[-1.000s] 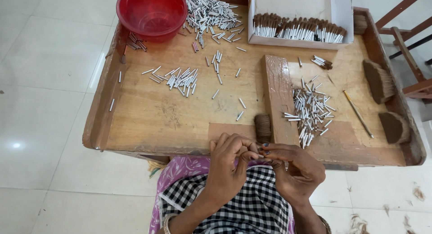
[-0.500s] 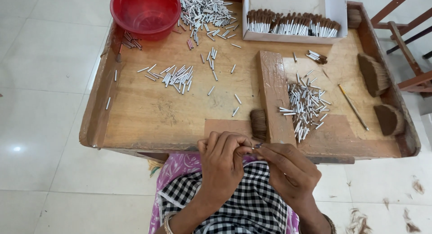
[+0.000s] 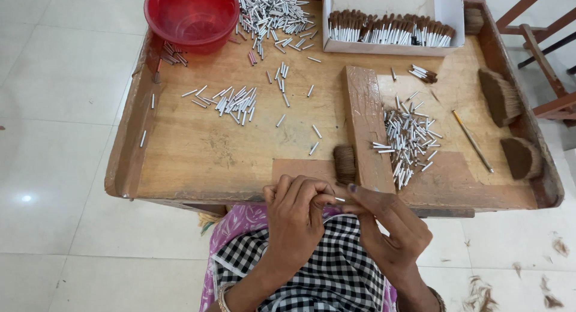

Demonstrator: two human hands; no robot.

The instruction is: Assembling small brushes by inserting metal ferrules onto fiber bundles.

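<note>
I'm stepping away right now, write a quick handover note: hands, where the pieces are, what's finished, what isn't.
Left hand and right hand meet at the near table edge, pinching one small white tube between the fingertips.
Loose tubes lie right of the wooden block; more piles sit by the red bowl.
Done: brown-tipped pieces line the white box.
Left: the loose tubes.

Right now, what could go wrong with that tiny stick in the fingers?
1. The small white tube is pinched only at the fingertips of the left hand and right hand, out past the wooden tray's near edge, so a slip would likely drop it onto the checked cloth or the floor.
2. The tuft of brown fibre sits close to that edge; a bumped hand might knock it off.
</note>
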